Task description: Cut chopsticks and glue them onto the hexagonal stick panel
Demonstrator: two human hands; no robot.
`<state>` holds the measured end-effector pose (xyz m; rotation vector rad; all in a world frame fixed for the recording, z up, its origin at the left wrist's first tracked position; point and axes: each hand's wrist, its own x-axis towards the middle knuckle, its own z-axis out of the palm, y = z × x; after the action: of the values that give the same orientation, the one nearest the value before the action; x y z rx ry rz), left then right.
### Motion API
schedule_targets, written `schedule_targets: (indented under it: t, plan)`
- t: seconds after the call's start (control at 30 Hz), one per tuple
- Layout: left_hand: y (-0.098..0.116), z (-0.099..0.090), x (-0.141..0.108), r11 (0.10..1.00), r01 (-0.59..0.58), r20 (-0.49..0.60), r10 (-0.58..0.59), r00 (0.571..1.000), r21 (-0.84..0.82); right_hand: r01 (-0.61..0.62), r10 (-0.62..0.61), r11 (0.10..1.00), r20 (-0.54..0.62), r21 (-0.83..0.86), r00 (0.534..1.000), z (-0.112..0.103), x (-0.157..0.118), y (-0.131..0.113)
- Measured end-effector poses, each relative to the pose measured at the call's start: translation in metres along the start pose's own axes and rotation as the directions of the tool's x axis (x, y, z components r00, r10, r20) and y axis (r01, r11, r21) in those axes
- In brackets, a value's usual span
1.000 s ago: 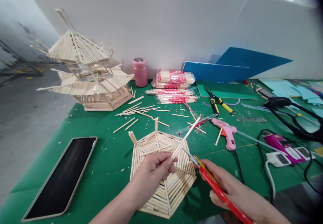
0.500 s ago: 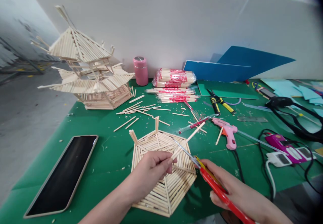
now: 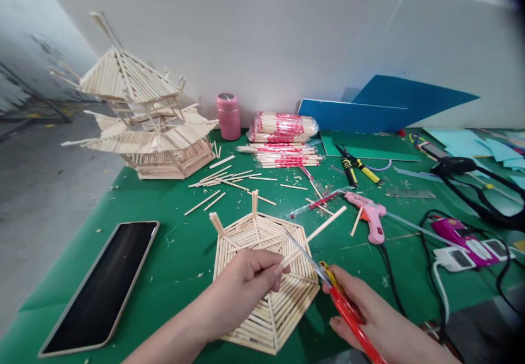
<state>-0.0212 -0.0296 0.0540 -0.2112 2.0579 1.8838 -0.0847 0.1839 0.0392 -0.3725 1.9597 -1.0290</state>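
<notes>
My left hand (image 3: 250,282) pinches a pale wooden stick (image 3: 326,224) that points up and to the right. Both are over a polygonal panel (image 3: 270,326) of sticks laid in rings, with short upright stick bundles (image 3: 255,204) at its back and left corners. Red-handled scissors (image 3: 348,312) are in my right hand (image 3: 361,304), at the panel's right side. Their blades reach up and left, crossing the held stick. Whether the blades touch the stick I cannot tell.
A stick pagoda model (image 3: 151,134) stands at the back left, a phone (image 3: 102,287) at the left. Behind the panel are loose sticks (image 3: 229,178), wrapped stick packs (image 3: 285,134) and a pink bottle (image 3: 228,118). A pink glue gun (image 3: 373,219) and pliers (image 3: 355,167) lie right.
The held stick has shifted right and tilted lower, its far end now nearer the glue gun. My right hand and the scissors have moved slightly right and down.
</notes>
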Motion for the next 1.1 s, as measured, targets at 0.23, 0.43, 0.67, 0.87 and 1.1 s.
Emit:
schedule_targets:
  t: [0.23,0.43,0.67,0.87,1.1]
  plan:
    - [0.007,0.0,-0.004,0.999,-0.028,-0.009,0.028,1.0,0.026,0.1,-0.099,0.995,-0.048,0.018,0.994,0.007,-0.002,0.001]
    - [0.004,0.001,-0.006,0.996,-0.038,-0.021,0.04,0.999,0.079,0.066,-0.06,0.993,-0.063,0.102,0.996,0.012,-0.002,-0.005]
    - [0.003,0.004,-0.004,0.896,-0.162,-0.138,0.238,0.961,0.414,-0.024,0.028,0.969,-0.014,0.245,1.0,0.007,-0.004,0.0]
    - [0.004,0.01,-0.001,0.727,-0.156,-0.193,0.372,0.908,0.668,-0.022,0.019,0.965,0.015,0.262,1.0,0.004,-0.002,-0.005]
    - [-0.005,0.018,0.0,0.251,-0.043,-0.096,0.516,0.851,0.967,-0.099,0.115,0.893,-0.009,0.439,0.993,0.008,-0.003,-0.018]
